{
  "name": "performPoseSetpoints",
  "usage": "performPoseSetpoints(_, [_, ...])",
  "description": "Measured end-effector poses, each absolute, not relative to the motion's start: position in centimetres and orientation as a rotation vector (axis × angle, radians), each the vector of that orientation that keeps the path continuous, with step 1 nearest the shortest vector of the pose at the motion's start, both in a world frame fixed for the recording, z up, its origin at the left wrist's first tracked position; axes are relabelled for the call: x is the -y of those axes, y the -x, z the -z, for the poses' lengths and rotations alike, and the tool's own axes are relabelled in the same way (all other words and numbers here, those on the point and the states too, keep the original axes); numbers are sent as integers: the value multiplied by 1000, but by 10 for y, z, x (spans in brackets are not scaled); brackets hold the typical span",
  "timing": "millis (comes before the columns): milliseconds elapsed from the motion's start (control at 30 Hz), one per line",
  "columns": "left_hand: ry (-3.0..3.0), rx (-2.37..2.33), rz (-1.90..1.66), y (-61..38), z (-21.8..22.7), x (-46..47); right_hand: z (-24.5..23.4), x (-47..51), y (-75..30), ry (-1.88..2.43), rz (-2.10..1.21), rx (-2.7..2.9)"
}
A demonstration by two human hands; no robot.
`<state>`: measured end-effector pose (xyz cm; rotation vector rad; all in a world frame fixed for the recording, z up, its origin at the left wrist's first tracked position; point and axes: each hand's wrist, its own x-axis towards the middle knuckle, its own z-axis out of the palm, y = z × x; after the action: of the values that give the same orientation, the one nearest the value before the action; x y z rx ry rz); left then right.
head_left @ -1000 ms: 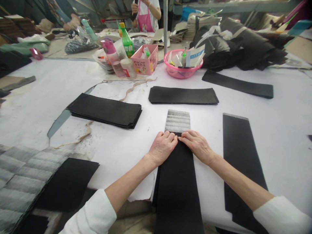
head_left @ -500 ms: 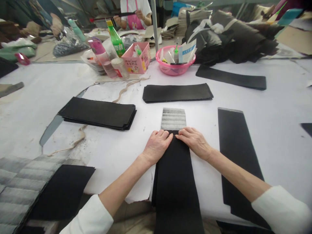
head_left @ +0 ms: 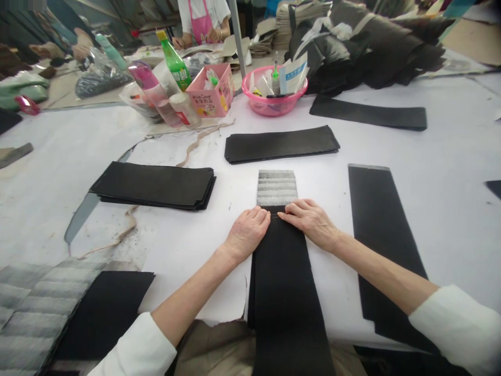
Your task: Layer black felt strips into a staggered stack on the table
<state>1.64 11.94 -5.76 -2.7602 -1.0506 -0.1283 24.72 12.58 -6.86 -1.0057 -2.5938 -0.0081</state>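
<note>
A long black strip (head_left: 287,282) of sheet material runs from the middle of the white table down over its near edge, with more black layers showing under its left side. My left hand (head_left: 247,231) has its fingers closed at the left of the strip's far end. On the right of that same end, my right hand (head_left: 311,222) pinches the edge with thumb and fingers. A thin pale line crosses the strip between the two hands. Just beyond them lies a grey-and-white striped piece (head_left: 277,187), in line with the strip.
Black strip stacks lie at left (head_left: 156,184) and ahead (head_left: 282,144); another black strip (head_left: 387,235) lies right. A pink basin (head_left: 274,107), pink box (head_left: 209,102) and green bottle (head_left: 176,65) stand farther back. A person in a pink apron (head_left: 200,21) is across the table.
My left hand has shifted slightly left along the strip's end, so the gap between my hands is wider. The view has tilted a little; the person opposite has lowered their hands.
</note>
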Motion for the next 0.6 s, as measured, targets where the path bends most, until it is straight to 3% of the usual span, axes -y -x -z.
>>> performPoseSetpoints(600, [2787, 1092, 221, -6, 63, -115, 68, -125, -251, 999, 70, 2640])
